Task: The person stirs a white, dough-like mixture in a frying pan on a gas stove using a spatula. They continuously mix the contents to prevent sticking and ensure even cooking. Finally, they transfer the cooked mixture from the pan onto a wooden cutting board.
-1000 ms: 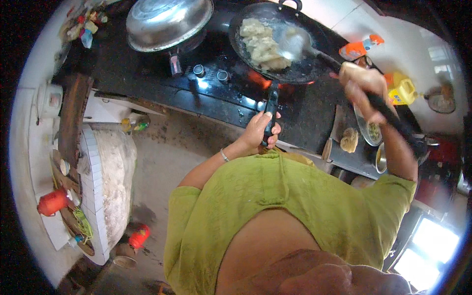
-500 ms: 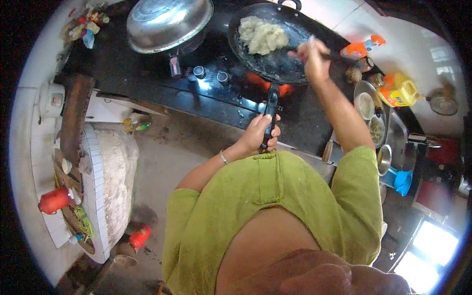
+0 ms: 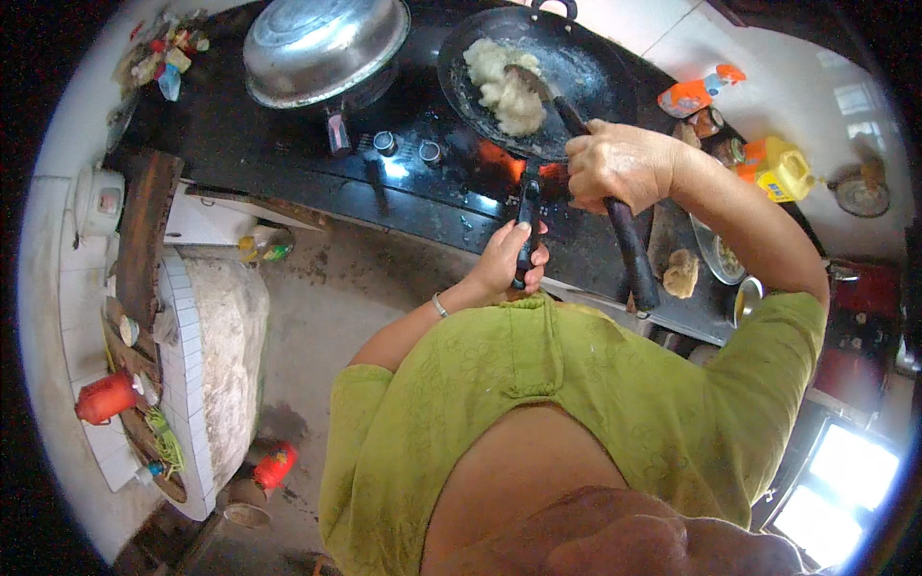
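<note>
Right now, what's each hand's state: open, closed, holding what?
Left hand: closed, holding the black pan handle.
Right hand: closed, holding the dark-handled spatula, its head at the pale food.

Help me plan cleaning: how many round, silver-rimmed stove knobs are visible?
2: one round, silver-rimmed knob nearer the silver metal dome, another nearer the round black wok. Others may be hidden.

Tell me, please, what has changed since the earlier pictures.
Since half a second ago, the right grip has drawn back toward the person, still holding the spatula, and the pale food has spread toward the near side of the wok. The left grip stays on the wok handle; the metal cover stays put.
</note>
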The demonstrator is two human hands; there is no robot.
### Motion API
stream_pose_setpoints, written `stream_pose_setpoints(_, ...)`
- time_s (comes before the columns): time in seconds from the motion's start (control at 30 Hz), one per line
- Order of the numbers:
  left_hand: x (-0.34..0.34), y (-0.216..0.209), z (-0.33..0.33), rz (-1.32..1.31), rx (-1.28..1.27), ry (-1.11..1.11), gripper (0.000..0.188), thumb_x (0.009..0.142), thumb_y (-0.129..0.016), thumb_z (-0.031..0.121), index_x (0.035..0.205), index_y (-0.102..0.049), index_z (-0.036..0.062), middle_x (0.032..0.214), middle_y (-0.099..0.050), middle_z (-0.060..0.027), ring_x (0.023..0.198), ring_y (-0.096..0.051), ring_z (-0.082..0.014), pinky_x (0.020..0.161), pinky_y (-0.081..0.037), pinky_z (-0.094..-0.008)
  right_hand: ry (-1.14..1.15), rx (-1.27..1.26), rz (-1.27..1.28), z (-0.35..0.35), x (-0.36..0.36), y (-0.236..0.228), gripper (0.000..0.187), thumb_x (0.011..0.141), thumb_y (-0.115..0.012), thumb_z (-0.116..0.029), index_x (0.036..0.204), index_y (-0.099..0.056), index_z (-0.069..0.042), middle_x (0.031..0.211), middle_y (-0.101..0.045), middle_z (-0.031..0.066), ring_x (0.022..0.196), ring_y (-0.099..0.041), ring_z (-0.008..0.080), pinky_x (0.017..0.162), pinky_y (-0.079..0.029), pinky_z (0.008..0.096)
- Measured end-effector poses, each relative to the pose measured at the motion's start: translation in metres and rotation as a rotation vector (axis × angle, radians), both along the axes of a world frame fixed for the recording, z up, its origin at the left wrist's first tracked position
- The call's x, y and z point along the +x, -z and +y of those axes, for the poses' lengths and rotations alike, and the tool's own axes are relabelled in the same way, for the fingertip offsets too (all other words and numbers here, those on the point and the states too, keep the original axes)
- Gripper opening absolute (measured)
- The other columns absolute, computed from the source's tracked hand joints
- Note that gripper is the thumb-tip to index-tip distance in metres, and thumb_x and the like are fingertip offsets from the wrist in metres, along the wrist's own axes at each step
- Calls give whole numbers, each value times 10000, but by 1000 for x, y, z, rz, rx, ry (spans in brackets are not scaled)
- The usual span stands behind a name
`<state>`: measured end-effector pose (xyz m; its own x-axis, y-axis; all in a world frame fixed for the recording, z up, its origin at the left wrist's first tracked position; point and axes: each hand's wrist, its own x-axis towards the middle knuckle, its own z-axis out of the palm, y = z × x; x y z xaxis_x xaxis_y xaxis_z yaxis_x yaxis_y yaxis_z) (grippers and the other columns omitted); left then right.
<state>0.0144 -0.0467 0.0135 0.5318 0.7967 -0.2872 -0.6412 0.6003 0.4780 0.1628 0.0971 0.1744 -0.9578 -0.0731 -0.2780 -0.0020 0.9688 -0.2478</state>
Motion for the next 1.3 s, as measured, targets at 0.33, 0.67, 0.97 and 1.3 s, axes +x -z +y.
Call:
stream_pose_setpoints(0.33, -1, -4, 0, 9, -71, 4, 230, 911, -367, 317, 997, -388, 105, 650, -430, -16, 438, -407, -117, 392, -345, -272, 553, -227, 760, 19, 35, -18, 218, 815, -503, -127, 623, -457, -33, 615, -442, 34, 569, -459, 142, 559, -400, 272)
stream_pose_setpoints(0.67, -2, -4, 0, 17, -77, -2, 226, 921, -352, 312, 1001, -383, 103, 635, -431, -17, 441, -407, -111, 397, -355, -273, 1080, -788, 1071, 19, 66, 101, 298, 905, -446, -212, 686, -482, -11, 675, -454, 24, 630, -449, 84, 681, -523, 317)
stream_pose_setpoints(0.97, -7, -1, 0, 1, -63, -31, 235, 918, -365, 313, 999, -393, 94, 631, -438, -25, 443, -413, -111, 388, -353, -264, 1066, -703, 946, 54, 11, -20, 284, 888, -462, -270, 686, -434, -72, 637, -384, -4, 603, -425, 97, 662, -512, 329)
stream_pose_setpoints(1.3, -4, -1, -2, 13, -64, -16, 235, 921, -355, 313, 1007, -425, 106, 642, -427, -10, 438, -387, -103, 392, -338, -256, 1248, -969, 1073, 48, 53, 80, 270, 890, -459, -226, 668, -434, -75, 623, -393, -5, 595, -408, 91, 663, -527, 359)
